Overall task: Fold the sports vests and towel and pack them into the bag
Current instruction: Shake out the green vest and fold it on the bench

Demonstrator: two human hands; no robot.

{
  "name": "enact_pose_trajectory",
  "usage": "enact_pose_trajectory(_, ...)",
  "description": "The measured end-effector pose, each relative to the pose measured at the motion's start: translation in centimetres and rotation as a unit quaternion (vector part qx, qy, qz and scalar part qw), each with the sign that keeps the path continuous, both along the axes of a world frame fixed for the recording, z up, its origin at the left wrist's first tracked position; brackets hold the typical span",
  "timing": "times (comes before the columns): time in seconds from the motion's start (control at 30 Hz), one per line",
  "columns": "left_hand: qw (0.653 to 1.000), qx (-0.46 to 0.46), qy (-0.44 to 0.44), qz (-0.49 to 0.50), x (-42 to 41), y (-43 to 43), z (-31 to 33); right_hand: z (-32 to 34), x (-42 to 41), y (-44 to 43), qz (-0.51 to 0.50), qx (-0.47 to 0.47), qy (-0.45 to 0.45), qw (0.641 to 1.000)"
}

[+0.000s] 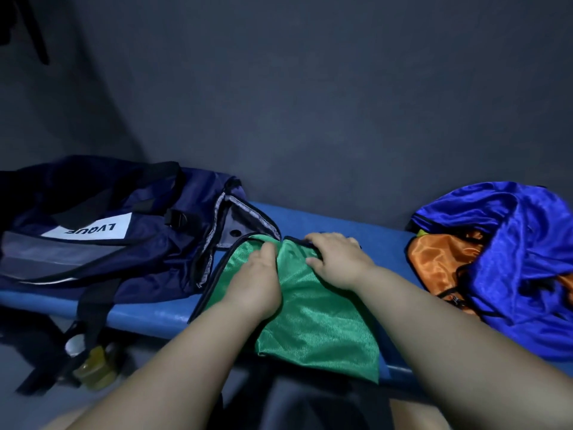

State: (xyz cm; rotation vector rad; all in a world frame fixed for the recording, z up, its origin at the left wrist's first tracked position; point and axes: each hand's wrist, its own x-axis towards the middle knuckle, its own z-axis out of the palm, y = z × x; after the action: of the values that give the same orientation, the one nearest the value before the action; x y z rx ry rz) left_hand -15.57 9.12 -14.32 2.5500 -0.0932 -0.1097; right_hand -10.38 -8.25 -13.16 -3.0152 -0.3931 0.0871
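Note:
A green mesh sports vest [313,318] with dark trim lies across the blue bench [335,221], its lower part hanging over the front edge. My left hand [255,283] grips the vest's fabric near its top edge, fingers curled into the cloth. My right hand [338,259] lies on the vest's upper right part, fingers bent over the dark-trimmed edge. A navy sports bag [102,231] with a white label sits on the bench to the left, its end flap open towards the vest. A crumpled blue vest [524,259] lies over an orange vest [440,259] at the right.
A dark grey wall [310,103] rises right behind the bench. Under the bench's left end, on the floor, stand a yellowish bottle [96,367] and a small white cup [74,346]. The bag's black strap [93,308] hangs over the bench front.

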Motion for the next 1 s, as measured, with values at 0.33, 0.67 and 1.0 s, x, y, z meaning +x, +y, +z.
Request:
enact_pose_trajectory(0.33, 0.993, 0.037, -0.013, -0.113, 0.0, -0.7, 0.6, -0.2, -1.7, -3.1, -0.023, -0.114, 0.003, 0.993)
enact_pose_trajectory(0.67, 0.951, 0.069, -0.116, -0.277, -0.1, -4.1, -0.7, 0.4, -6.6, -10.6, -0.341, -0.085, 0.013, 0.936)
enact_pose_trajectory(1.0, 0.944, 0.161, -0.038, -0.287, 1.6, -4.3, -1.6, 0.8, -9.4, -9.2, -0.280, 0.033, 0.010, 0.959)
